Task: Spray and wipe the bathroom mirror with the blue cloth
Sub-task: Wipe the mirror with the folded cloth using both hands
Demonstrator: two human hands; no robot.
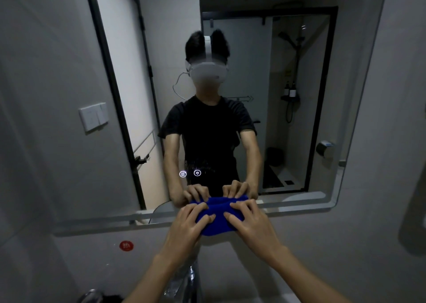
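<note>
The blue cloth (215, 222) is bunched against the bottom edge of the bathroom mirror (265, 118), near its middle. My left hand (189, 224) presses on the cloth's left side with fingers spread. My right hand (251, 222) presses on its right side the same way. Both hands and the cloth are doubled in the mirror just above. No spray bottle is in view.
Two lit touch icons (190, 173) glow on the glass above my left hand. A round red sticker (126, 245) sits on the wall under the mirror. A chrome tap (189, 282) rises below my arms. A white wall switch (93, 116) shows at the left.
</note>
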